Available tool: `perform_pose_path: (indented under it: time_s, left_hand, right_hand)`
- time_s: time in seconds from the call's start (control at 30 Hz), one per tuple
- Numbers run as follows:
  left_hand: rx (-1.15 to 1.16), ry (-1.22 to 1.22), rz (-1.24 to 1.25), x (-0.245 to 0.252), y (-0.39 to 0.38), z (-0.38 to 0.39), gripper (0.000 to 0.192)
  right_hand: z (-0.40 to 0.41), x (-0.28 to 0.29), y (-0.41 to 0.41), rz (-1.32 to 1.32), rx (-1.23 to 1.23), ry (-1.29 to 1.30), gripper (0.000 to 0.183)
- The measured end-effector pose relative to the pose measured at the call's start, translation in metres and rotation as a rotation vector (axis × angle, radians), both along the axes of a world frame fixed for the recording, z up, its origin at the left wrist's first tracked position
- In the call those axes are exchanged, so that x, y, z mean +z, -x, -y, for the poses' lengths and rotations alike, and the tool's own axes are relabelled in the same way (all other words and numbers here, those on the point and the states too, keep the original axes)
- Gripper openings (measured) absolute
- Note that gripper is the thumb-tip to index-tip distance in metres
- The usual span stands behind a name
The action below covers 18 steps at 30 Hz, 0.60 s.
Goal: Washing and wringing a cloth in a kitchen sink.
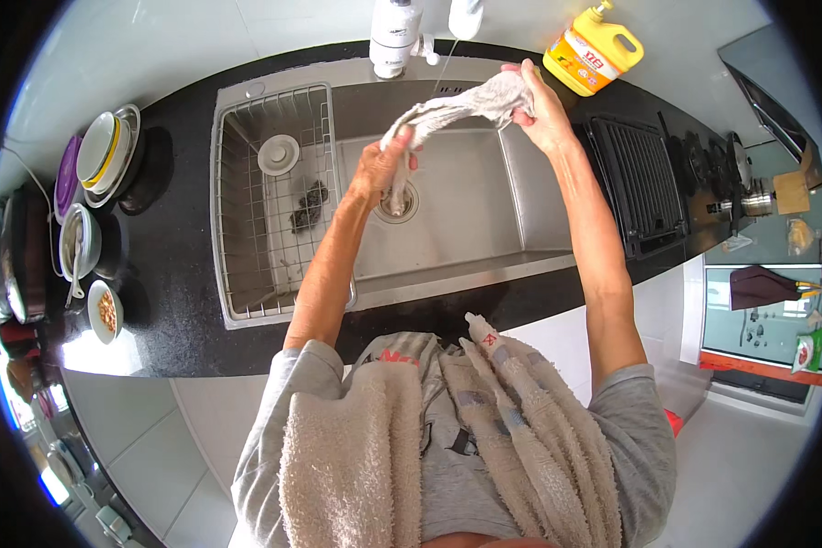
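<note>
A wet, bunched white cloth [466, 106] is stretched between my two hands above the stainless steel sink [445, 198]. My left hand [383, 161] grips its lower end, from which a thin strip hangs over the drain [397, 203]. On the other side, my right hand [538, 103] holds the upper end, beside the back right corner of the sink. From a white faucet spout [466, 17], a thin stream of water runs down behind the cloth.
A wire rack [284, 267] covers the sink's left side, with a dark scouring pad and a white round lid. Bowls [103, 147] line the left counter. A yellow detergent jug [592, 51] stands back right, near a black stove grate [640, 181].
</note>
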State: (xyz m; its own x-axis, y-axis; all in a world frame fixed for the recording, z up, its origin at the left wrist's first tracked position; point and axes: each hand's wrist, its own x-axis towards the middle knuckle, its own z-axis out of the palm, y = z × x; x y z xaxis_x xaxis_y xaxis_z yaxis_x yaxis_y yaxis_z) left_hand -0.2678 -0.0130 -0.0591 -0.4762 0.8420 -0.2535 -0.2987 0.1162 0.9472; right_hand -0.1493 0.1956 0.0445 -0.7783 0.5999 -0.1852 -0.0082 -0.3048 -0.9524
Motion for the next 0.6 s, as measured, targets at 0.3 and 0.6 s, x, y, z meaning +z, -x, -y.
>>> perform_pose_path:
  time_s: [0.3, 0.6]
  left_hand:
    - [0.18, -0.28, -0.864, 0.029, -0.017, -0.041, 0.065]
    - [-0.159, -0.56, 0.479, 0.025, -0.009, -0.051, 0.045]
  right_hand:
    - [0.032, -0.005, 0.018, 0.061, 0.325, 0.096, 0.017]
    - [0.023, -0.02, 0.035, 0.175, 0.224, -0.488, 0.032]
